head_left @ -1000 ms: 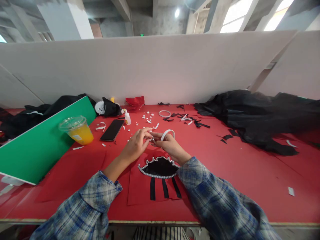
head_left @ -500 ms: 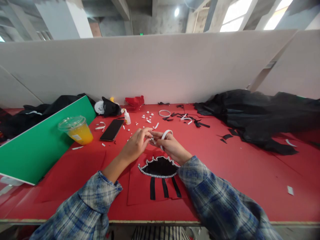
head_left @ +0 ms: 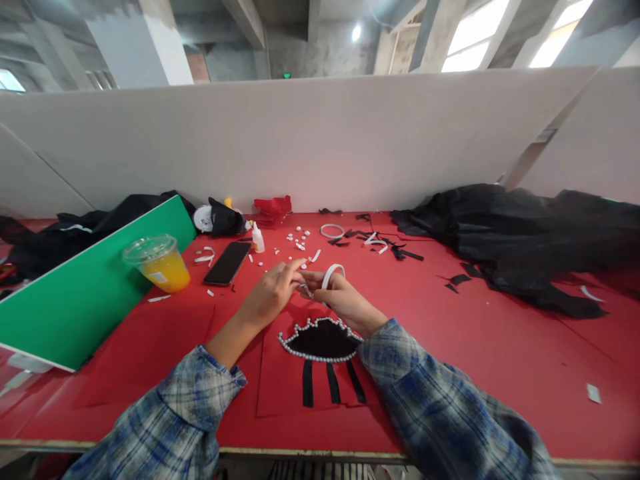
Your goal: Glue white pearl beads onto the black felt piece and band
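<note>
My right hand [head_left: 343, 300] grips a small roll of white tape [head_left: 331, 275] just above the red table [head_left: 500, 347]. My left hand [head_left: 270, 293] meets it from the left, its fingertips pinching at the tape's loose end. Directly below both hands lies a red sheet [head_left: 280, 380] bearing a black fan-shaped piece edged with pearl beads [head_left: 320, 339] and three black strips under it. Both forearms wear blue plaid sleeves.
A cup of orange drink [head_left: 159, 264] stands by a green board [head_left: 85, 287] at the left. A black phone [head_left: 227, 263], a small glue bottle [head_left: 257, 238], loose beads, a second tape ring [head_left: 332, 231] and black scraps lie behind the hands. Black cloth [head_left: 520, 240] heaps at the right.
The hands stay together on the tape roll, which has turned slightly. The camera has tipped a little, shifting the scene down.
</note>
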`<action>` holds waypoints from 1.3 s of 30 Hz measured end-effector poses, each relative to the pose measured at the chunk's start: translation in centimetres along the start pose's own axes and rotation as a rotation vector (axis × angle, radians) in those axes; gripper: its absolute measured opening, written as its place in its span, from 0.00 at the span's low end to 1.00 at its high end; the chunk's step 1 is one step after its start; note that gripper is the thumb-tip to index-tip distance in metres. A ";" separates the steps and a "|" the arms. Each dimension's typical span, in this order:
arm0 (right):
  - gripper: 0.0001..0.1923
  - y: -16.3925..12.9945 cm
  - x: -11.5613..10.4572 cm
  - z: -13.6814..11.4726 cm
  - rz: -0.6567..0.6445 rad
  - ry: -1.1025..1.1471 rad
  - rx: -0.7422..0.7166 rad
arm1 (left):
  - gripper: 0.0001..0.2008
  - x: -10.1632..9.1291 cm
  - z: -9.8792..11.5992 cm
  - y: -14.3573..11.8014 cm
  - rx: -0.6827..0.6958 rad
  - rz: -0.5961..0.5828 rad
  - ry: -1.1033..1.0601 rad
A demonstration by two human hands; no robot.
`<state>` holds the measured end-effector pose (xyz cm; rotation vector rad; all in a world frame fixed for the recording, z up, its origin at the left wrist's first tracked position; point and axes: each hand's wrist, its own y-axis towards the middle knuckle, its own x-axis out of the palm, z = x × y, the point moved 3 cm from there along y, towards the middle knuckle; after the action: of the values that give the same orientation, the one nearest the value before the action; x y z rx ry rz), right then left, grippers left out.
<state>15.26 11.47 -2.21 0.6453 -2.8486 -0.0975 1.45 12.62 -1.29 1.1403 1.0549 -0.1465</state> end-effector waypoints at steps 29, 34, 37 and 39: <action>0.24 0.2 -1.1 0.5 0.251 0.205 0.054 | 0.12 -1.1 0.6 0.5 -0.096 0.229 -0.080; 0.23 0.2 -1.3 0.3 0.280 0.190 0.035 | 0.08 -0.6 0.6 0.4 0.022 0.124 0.066; 0.24 0.2 -1.3 0.3 0.294 0.162 0.038 | 0.08 -0.4 0.3 0.5 0.035 0.079 0.094; 0.26 0.3 -1.2 0.4 0.305 0.115 0.037 | 0.08 -0.3 0.2 0.5 0.039 0.037 0.100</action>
<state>16.16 12.24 -2.77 0.2086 -2.8038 0.0401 1.68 12.60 -0.75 1.2115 1.1231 -0.0811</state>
